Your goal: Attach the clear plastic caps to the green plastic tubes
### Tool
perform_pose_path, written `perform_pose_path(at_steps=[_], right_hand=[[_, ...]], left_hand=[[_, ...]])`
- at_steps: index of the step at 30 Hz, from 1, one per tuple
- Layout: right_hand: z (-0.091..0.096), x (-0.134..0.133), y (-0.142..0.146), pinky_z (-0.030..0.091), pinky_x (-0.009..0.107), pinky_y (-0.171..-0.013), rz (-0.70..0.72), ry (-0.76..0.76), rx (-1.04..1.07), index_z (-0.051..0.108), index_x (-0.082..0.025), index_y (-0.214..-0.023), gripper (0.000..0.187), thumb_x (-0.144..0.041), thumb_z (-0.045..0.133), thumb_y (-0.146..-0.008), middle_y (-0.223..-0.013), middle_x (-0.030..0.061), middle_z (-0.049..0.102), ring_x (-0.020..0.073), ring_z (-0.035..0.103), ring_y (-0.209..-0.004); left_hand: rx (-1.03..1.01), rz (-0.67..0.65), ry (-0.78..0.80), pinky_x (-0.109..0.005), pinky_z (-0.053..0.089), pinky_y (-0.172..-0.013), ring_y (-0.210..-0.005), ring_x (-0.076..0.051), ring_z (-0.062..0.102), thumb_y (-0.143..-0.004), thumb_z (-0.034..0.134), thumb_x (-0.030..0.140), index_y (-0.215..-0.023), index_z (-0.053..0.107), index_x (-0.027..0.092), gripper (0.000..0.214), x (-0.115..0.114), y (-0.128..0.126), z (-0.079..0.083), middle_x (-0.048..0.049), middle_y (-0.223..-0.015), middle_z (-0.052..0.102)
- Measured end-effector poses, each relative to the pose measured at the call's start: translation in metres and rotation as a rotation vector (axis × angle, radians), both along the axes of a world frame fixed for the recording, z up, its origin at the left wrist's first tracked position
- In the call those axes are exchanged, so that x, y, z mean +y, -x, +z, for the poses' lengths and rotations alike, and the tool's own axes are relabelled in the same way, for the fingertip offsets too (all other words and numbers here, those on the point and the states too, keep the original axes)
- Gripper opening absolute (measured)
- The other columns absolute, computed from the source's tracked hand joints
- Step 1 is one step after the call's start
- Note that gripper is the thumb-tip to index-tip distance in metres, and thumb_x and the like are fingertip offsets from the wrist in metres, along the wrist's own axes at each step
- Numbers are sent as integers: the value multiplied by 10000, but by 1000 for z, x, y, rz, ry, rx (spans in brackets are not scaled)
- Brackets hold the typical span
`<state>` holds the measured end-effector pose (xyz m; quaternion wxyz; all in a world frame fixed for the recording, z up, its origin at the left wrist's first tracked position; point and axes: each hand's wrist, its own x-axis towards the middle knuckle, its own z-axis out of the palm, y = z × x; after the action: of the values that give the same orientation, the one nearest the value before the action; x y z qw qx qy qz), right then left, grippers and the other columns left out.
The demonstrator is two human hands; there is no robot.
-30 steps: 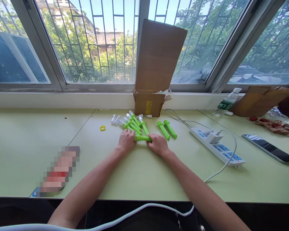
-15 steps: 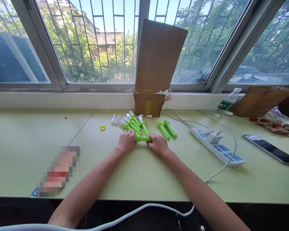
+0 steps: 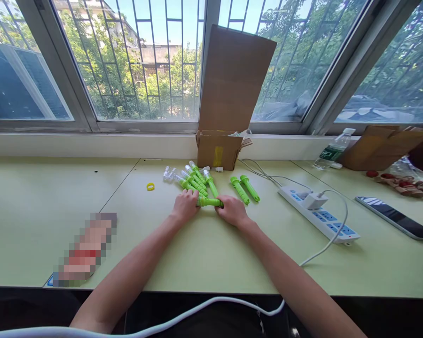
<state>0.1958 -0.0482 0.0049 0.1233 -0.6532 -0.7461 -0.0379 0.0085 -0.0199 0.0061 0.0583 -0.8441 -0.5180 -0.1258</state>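
A bright green plastic tube (image 3: 209, 202) lies level between my two hands, low over the table. My left hand (image 3: 185, 205) is closed round its left end, and my right hand (image 3: 231, 209) grips its right end; the fingers hide both ends. Just beyond my hands lies a group of similar green tubes (image 3: 197, 177) with clear caps, one of them (image 3: 210, 183) pointing toward my right hand. Two more green tubes (image 3: 244, 188), with no clear caps showing, rest to the right. Loose clear caps (image 3: 169, 174) lie at the left of the group.
Behind the tubes stands an open cardboard box (image 3: 216, 152). A yellow ring (image 3: 150, 187) lies to the left. On the right are a power strip (image 3: 317, 213) with cables, a phone (image 3: 396, 218) and a water bottle (image 3: 334, 149). A blurred-out item (image 3: 86, 249) lies front left.
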Motion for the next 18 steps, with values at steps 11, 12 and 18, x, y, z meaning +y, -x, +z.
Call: perform_pose_path(at_steps=[11, 12, 18], right_hand=[[0, 0, 0, 332, 251, -625, 2, -14, 9, 648, -238, -890, 208, -325, 489, -789, -915, 28, 673, 184, 581, -855], [-1, 0, 0, 336, 251, -627, 4, -15, 11, 650, -236, -887, 207, -324, 490, -788, -913, 30, 674, 184, 582, -855], [-6, 4, -3, 383, 251, -670, 55, -76, 84, 644, -245, -969, 241, -291, 517, -769, -953, 26, 678, 188, 593, -863]], left_hand=[[0, 1, -35, -321, 435, -717, -930, -233, 512, -755, 551, 306, -964, 524, 183, 244, 0, 0, -2, -88, -985, 567], [-2, 2, -31, -321, 434, -721, -935, -233, 510, -751, 558, 304, -966, 524, 184, 249, 0, 0, -2, -88, -986, 566], [-48, 32, -138, -369, 423, -780, -965, -260, 491, -723, 593, 299, -985, 538, 181, 292, 1, 0, -4, -106, -991, 553]])
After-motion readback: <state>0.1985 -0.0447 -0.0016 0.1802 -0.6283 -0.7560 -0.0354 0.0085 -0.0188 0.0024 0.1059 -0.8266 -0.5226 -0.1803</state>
